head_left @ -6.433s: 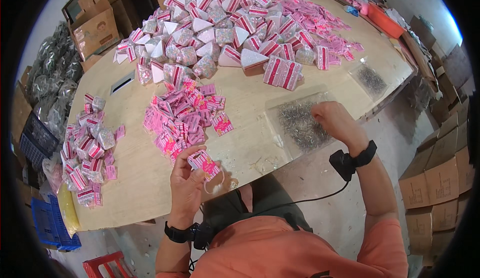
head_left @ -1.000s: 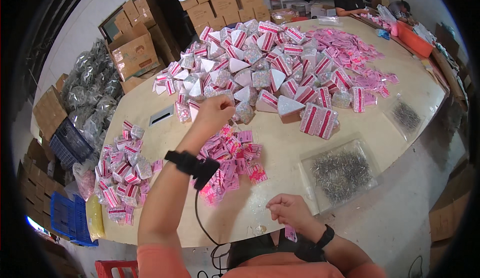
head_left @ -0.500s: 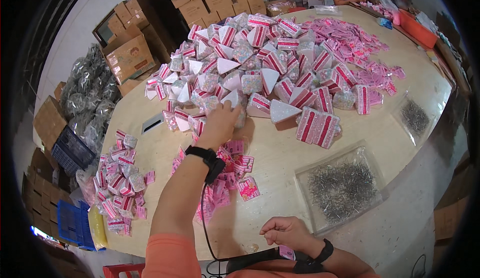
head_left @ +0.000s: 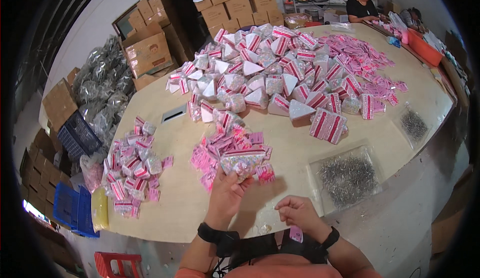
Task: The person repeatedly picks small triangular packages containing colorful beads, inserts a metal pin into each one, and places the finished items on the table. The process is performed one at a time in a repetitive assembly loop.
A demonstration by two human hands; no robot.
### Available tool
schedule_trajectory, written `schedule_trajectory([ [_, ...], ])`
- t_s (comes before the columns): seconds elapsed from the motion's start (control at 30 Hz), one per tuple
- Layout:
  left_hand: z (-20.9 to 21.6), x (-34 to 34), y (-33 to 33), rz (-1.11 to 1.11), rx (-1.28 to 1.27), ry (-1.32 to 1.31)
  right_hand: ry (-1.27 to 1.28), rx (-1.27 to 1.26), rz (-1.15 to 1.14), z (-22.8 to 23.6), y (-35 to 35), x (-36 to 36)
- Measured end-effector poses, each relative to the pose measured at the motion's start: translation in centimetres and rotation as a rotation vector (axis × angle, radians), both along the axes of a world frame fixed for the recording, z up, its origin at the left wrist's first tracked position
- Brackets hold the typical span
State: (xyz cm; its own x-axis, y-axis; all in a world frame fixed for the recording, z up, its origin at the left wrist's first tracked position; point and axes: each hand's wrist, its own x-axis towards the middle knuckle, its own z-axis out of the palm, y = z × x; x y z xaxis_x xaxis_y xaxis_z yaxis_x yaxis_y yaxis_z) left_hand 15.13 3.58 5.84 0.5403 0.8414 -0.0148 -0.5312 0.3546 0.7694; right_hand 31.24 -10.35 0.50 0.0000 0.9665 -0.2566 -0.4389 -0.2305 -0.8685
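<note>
My left hand (head_left: 226, 198) grips a toy cake slice (head_left: 245, 162) by its near end. The slice is wedge-shaped, with a glittery speckled top and a pink-and-white striped side, and it is held above a heap of pink printed cards (head_left: 204, 160). To the right, close to the table's near edge, my right hand (head_left: 300, 214) has its fingers curled and pressed together. A pink card (head_left: 296, 234) hangs below its palm, apparently held there. Whether the fingertips pinch anything small cannot be made out.
A large pile of cake slices (head_left: 275, 70) covers the table's far middle, beside scattered pink cards (head_left: 350, 58). Slices with cards (head_left: 131, 165) lie at left. Metal pins (head_left: 347, 178) fill a clear tray at right. A red stool (head_left: 117, 264) stands below. A person (head_left: 361, 5) sits far right.
My left hand has come back from the large pile toward me, now with a cake slice in it. My right hand stays near the table edge, the pink card still beneath it. The view has shifted.
</note>
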Motion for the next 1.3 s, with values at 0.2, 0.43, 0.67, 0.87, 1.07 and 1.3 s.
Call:
schedule_trajectory([
  [0.2,1.0,-2.1,-4.9,0.150,0.056,-0.053,-0.415,0.292,-0.109,6.9,-0.1,-3.2],
  [0.43,1.4,-4.3,-7.1,0.085,-0.013,-0.162,-0.783,0.609,-0.171,11.2,0.0,-6.3],
  [0.67,1.2,-4.4,-7.9,0.097,0.050,-0.198,-0.930,0.653,-0.172,11.8,-0.4,-7.2],
  [0.87,1.7,-4.5,-8.2,0.103,0.100,-0.193,-0.965,0.680,-0.195,11.8,-0.6,-7.4],
  [1.07,1.8,-4.5,-8.3,0.115,0.129,-0.197,-1.053,0.745,-0.241,11.9,-0.8,-7.6],
  [1.3,2.9,-4.0,-9.0,0.191,0.147,-0.126,-1.150,0.823,-0.288,11.5,-0.6,-7.6],
])
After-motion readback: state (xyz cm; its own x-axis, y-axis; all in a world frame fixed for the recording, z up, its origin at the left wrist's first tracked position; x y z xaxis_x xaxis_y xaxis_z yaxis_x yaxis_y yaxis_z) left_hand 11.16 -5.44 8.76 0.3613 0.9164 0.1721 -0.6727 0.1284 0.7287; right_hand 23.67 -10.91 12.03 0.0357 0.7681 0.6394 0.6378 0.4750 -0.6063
